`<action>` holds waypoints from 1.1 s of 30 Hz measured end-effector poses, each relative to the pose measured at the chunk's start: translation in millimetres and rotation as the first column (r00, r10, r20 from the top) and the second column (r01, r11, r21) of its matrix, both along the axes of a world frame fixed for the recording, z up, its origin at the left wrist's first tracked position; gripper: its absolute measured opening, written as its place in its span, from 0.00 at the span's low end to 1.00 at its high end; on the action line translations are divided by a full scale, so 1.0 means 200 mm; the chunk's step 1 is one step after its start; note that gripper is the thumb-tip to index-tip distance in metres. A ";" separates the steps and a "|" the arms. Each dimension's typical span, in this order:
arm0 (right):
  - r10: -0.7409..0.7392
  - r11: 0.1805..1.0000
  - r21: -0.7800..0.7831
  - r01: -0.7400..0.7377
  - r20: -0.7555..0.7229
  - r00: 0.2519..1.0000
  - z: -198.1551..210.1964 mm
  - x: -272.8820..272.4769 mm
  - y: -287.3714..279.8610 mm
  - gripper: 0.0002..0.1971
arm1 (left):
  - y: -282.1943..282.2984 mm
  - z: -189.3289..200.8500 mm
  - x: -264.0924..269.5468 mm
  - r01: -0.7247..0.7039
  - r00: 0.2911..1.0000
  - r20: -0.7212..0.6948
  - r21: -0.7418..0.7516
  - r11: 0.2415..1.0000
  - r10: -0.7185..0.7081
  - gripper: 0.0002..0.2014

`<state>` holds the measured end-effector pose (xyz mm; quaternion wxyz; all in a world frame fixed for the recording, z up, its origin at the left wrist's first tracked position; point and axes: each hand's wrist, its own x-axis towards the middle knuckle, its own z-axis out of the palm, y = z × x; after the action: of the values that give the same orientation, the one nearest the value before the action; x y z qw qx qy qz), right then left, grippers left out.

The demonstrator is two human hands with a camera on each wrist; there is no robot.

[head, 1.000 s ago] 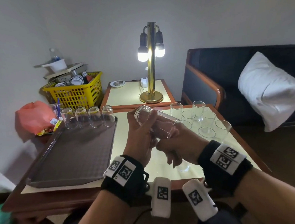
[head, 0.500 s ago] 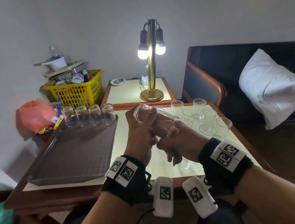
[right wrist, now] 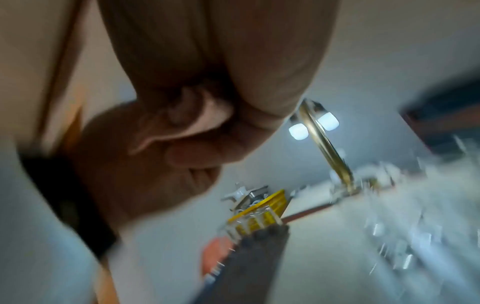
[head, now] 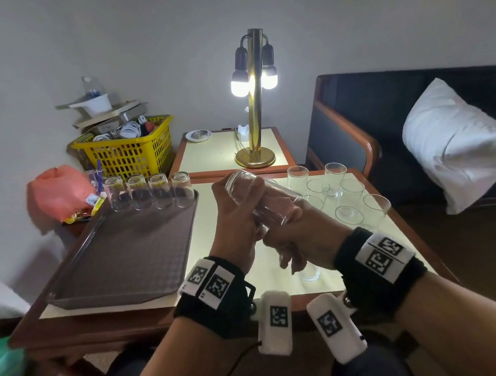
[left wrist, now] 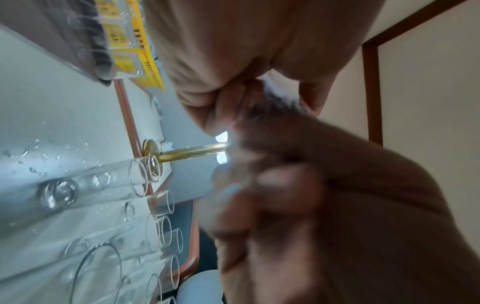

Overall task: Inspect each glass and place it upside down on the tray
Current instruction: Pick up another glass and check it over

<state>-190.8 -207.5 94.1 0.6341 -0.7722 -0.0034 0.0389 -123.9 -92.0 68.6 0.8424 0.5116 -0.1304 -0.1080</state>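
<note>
Here the clear glass [head: 261, 197] lies tilted on its side above the table [head: 207, 250], held between both hands: the left hand [head: 237, 218] curls around its base end and the right hand [head: 298, 237] grips the mouth end, the two hands touching each other. On the far edge of the brown tray [head: 121, 257] four glasses [head: 149, 191] stand upside down in one row. To the right, about eight upright glasses [head: 339, 192] wait in a group, though the hands hide some, so this count is not sure.
</note>
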 end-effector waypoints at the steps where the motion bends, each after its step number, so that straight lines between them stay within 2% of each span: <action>1: 0.005 1.000 0.013 -0.005 -0.024 1.000 0.00 0.00 -0.01 0.15 | 0.00 0.00 0.00 0.011 1.000 0.010 0.049 0.999 -0.012 0.22; 2: -0.007 0.997 -0.077 0.005 -0.016 1.000 0.00 0.00 -0.02 0.13 | 0.01 0.01 0.01 0.013 1.000 0.010 0.120 0.993 -0.014 0.21; 3: -0.021 0.961 -0.276 0.035 0.055 0.998 0.00 0.00 -0.02 0.17 | 0.01 0.02 0.01 -0.002 1.000 -0.001 0.186 0.983 0.002 0.20; 4: 0.025 0.843 -0.530 0.095 0.214 0.976 -0.01 0.01 -0.02 0.24 | 0.01 0.02 0.03 -0.026 0.999 -0.014 0.241 0.970 0.031 0.21; 5: 0.139 0.654 -0.735 0.178 0.348 0.927 -0.03 0.02 -0.03 0.32 | 0.01 0.02 0.04 -0.036 0.998 -0.035 0.273 0.961 0.048 0.21; 6: 0.273 0.487 -0.843 0.227 0.394 0.878 -0.06 0.03 -0.04 0.37 | 0.01 0.03 0.05 -0.024 0.997 -0.061 0.285 0.958 0.043 0.19; 7: 0.344 0.377 -0.873 0.310 0.442 0.828 -0.06 0.04 -0.05 0.37 | 0.01 0.03 0.05 -0.012 0.996 -0.078 0.274 0.962 0.034 0.15; 8: 0.359 0.335 -0.900 0.280 0.397 0.845 -0.05 0.04 -0.03 0.33 | 0.01 0.03 0.05 -0.006 0.997 -0.077 0.258 0.966 0.027 0.14; 9: 0.296 0.411 -0.896 0.171 0.308 0.904 -0.03 0.04 -0.01 0.27 | 0.01 0.04 0.05 -0.012 0.996 -0.079 0.239 0.971 0.032 0.14; 10: 0.173 0.610 -0.785 0.107 0.263 0.949 -0.02 0.05 0.01 0.22 | 0.01 0.03 0.05 -0.024 0.997 -0.063 0.209 0.978 0.038 0.14; 11: 0.064 0.790 -0.610 0.064 0.186 0.980 -0.02 0.05 0.02 0.19 | 0.00 0.03 0.05 -0.049 0.998 -0.035 0.167 0.985 0.055 0.12; 12: 0.003 0.904 -0.426 0.039 0.096 0.995 0.00 0.05 0.03 0.18 | 0.00 0.02 0.04 -0.069 0.997 -0.022 0.115 0.991 0.072 0.11; 13: -0.023 0.971 -0.238 0.028 0.026 0.999 0.02 0.04 0.03 0.19 | -0.01 0.02 0.03 -0.075 0.997 -0.015 0.072 0.995 0.076 0.13; 14: -0.013 0.993 -0.120 0.012 -0.006 1.000 0.01 0.04 0.01 0.21 | -0.01 0.01 0.03 -0.071 0.997 -0.005 0.054 0.996 0.071 0.14; 15: 0.014 0.997 -0.079 -0.016 -0.028 1.000 0.02 0.05 0.00 0.22 | 0.00 0.00 0.03 -0.061 0.998 0.002 0.052 0.997 0.061 0.15; 16: 0.025 0.988 -0.153 -0.029 -0.030 0.999 0.02 0.04 -0.02 0.20 | 0.00 0.00 0.03 -0.053 0.999 -0.001 0.066 0.996 0.053 0.17; 17: 0.023 0.946 -0.325 -0.015 0.022 0.999 0.03 0.04 -0.02 0.19 | 0.01 0.00 0.03 -0.048 0.999 -0.020 0.099 0.994 0.050 0.17; 18: 0.045 0.829 -0.556 0.064 0.180 0.983 0.02 0.04 -0.01 0.21 | 0.02 0.00 0.04 -0.057 0.997 -0.041 0.136 0.989 0.063 0.19; 19: 0.134 0.648 -0.727 0.226 0.401 0.906 0.01 0.04 -0.02 0.28 | 0.02 0.00 0.04 -0.074 0.995 -0.055 0.155 0.985 0.083 0.21; 20: 0.271 0.504 -0.812 0.295 0.473 0.838 -0.02 0.04 -0.03 0.35 | 0.02 0.00 0.05 -0.090 0.993 -0.060 0.158 0.983 0.100 0.24; 21: 0.352 0.393 -0.829 0.398 0.536 0.767 -0.04 0.05 -0.03 0.41 | 0.02 0.00 0.07 -0.097 0.992 -0.060 0.153 0.984 0.107 0.24; 22: 0.351 0.391 -0.851 0.352 0.491 0.798 -0.04 0.05 -0.01 0.42 | 0.01 0.01 0.07 -0.094 0.994 -0.048 0.141 0.986 0.102 0.22; 23: 0.304 0.440 -0.866 0.238 0.393 0.868 -0.03 0.06 0.01 0.40 | 0.01 0.02 0.06 -0.088 0.995 -0.034 0.117 0.989 0.093 0.21; 24: 0.200 0.593 -0.794 0.132 0.305 0.931 -0.01 0.05 0.04 0.35 | 0.01 0.01 0.06 -0.079 0.996 -0.025 0.085 0.993 0.081 0.21; 25: 0.096 0.755 -0.654 0.044 0.177 0.979 0.01 0.05 0.06 0.29 | 0.01 0.01 0.05 -0.071 0.997 -0.025 0.046 0.996 0.073 0.21; 26: 0.021 0.896 -0.445 0.008 0.059 0.998 0.02 0.04 0.06 0.22 | 0.01 0.00 0.04 -0.073 0.997 -0.024 -0.003 0.997 0.072 0.21; 27: -0.002 0.979 -0.203 0.000 -0.011 1.000 0.04 0.02 0.06 0.19 | 0.01 0.00 0.04 -0.075 0.997 -0.017 -0.040 0.996 0.074 0.20; 28: -0.008 1.000 -0.019 0.007 -0.020 1.000 0.04 0.01 0.06 0.21 | 0.00 0.00 0.04 -0.069 0.998 -0.002 -0.048 0.996 0.069 0.20; 29: -0.018 0.999 0.050 0.019 -0.015 1.000 0.04 0.01 0.06 0.22 | 0.00 0.00 0.05 -0.059 0.998 0.012 -0.015 0.998 0.059 0.20; 30: -0.036 0.999 -0.020 0.036 -0.002 0.999 0.03 0.01 0.05 0.21 | 0.00 0.01 0.05 -0.044 0.999 0.024 0.043 0.998 0.043 0.21; 31: -0.063 0.978 -0.196 0.067 0.028 0.998 0.03 0.02 0.03 0.19 | 0.01 0.03 0.06 -0.030 0.999 0.020 0.105 0.994 0.029 0.21; 32: -0.067 0.901 -0.422 0.101 0.096 0.993 0.02 0.03 0.02 0.21 | 0.01 0.04 0.07 -0.029 1.000 0.006 0.158 0.987 0.028 0.21; 33: -0.006 0.766 -0.631 0.122 0.183 0.983 0.01 0.05 0.00 0.26 | 0.02 0.05 0.08 -0.036 0.999 -0.004 0.188 0.982 0.037 0.20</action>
<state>-180.8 -206.6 95.2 0.3317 -0.9419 -0.0174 -0.0501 -107.8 -88.5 79.3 0.7926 0.5907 -0.1071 -0.1064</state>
